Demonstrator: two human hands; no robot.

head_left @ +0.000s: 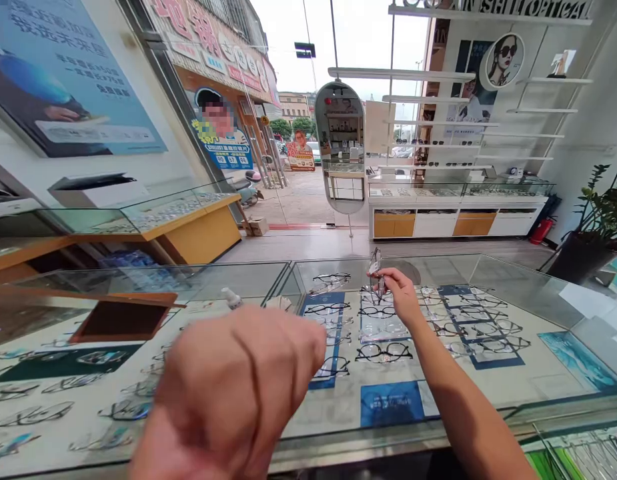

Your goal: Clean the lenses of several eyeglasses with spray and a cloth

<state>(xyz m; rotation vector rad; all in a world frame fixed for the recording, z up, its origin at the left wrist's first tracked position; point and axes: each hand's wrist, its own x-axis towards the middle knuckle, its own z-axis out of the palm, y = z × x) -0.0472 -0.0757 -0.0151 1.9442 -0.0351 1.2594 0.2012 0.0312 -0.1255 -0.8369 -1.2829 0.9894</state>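
Counter (338, 437), right fingers (389, 274) pinching eyeglasses (375, 268), seemingly dark

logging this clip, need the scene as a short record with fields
left hand: near the camera, blurred, fingers curled; any hold hidden
right hand: holds glasses
case: glass; other glasses in rows, blue card near the front
beyond: oval mirror, shelves, plant at right

Glass display case (333, 415) with rows of eyeglasses (384, 352), right hand (402, 295) pinching upended glasses (375, 265) near its far edge, left hand (238, 387) curled, blurred in the foreground, blue card (391, 404) by the near edge, oval mirror (339, 147) beyond the far edge.
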